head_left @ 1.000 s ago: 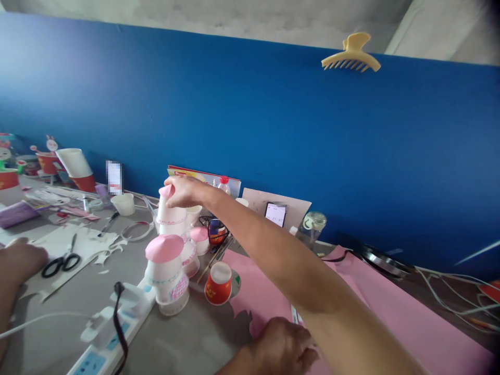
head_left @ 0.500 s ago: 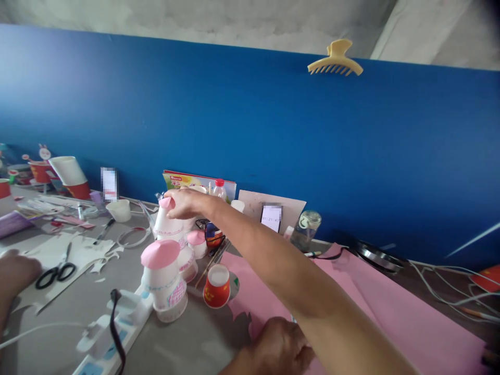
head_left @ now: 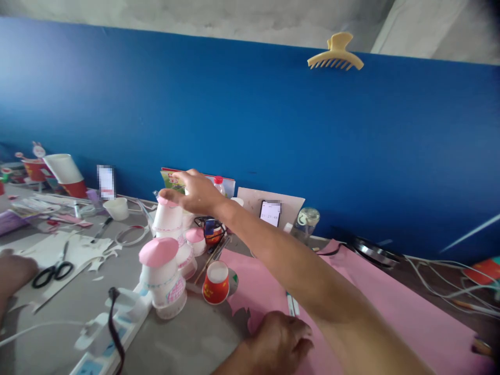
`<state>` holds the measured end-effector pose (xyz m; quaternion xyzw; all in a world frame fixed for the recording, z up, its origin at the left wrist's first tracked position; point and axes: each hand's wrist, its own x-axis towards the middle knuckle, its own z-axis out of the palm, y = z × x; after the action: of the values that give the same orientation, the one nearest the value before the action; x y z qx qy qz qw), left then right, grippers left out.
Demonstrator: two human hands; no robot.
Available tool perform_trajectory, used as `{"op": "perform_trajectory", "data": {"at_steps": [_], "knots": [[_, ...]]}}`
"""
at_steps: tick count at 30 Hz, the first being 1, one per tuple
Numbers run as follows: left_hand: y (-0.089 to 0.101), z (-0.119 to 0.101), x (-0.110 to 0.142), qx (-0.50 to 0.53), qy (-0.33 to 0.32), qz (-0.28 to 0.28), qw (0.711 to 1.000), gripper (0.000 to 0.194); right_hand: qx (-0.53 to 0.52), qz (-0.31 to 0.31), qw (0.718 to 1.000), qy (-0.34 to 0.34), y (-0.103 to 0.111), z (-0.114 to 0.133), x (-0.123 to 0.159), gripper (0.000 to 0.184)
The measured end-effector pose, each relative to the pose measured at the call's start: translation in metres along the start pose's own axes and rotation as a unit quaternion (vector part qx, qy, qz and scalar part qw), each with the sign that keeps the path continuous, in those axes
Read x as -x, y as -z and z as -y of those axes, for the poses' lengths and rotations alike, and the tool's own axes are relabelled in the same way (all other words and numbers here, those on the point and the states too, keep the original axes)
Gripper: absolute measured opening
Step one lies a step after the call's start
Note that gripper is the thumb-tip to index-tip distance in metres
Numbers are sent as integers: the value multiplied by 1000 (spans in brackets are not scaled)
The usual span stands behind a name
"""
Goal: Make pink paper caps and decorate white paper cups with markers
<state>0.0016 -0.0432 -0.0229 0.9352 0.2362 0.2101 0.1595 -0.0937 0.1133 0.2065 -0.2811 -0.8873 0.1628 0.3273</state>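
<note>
My right hand (head_left: 197,194) reaches across to a stacked paper-cup tower (head_left: 167,216), fingers apart. Its thumb is at the small pink paper top (head_left: 166,201); whether it touches is unclear. In front stands another white cup tower (head_left: 164,276), capped by a pink paper cone (head_left: 158,252). My left hand (head_left: 279,338) lies over the pink paper sheet (head_left: 258,281) with curled fingers; anything inside them is hidden. Two slim white sticks (head_left: 292,304) lie just beyond it. Between my hands is an upside-down red paper cup (head_left: 216,284).
Another person's hand (head_left: 15,271) rests at the left edge beside black scissors (head_left: 54,273) on cut white paper (head_left: 42,245). A power strip (head_left: 125,323) with cords runs along the front. A phone (head_left: 269,213), glass jar (head_left: 308,221) and blue partition (head_left: 250,114) stand behind.
My right hand has opened and lifted slightly from the pink tower top, which it was pinching. My left hand has shifted little. The view has tilted slightly.
</note>
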Motion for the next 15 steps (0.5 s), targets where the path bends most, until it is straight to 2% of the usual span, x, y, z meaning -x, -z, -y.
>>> {"op": "perform_trajectory", "data": {"at_steps": [3,5,8,11,13,15], "knots": [[9,-5,-1,1,53,-13,999,12,-68,-119,990,-20,19,-15,55,42],[14,-7,-2,28,62,-30,997,15,-85,-163,981,-58,32,-33,107,39],[14,-1,-2,75,66,-67,993,20,-37,-232,957,-167,50,-69,196,35],[9,9,-2,94,92,-121,984,23,25,-268,925,-267,61,-104,280,28],[7,14,-2,109,114,-154,975,25,77,-289,906,-298,60,-120,322,24],[6,19,-2,124,147,-179,965,24,109,-302,897,-304,51,-128,349,23]]}}
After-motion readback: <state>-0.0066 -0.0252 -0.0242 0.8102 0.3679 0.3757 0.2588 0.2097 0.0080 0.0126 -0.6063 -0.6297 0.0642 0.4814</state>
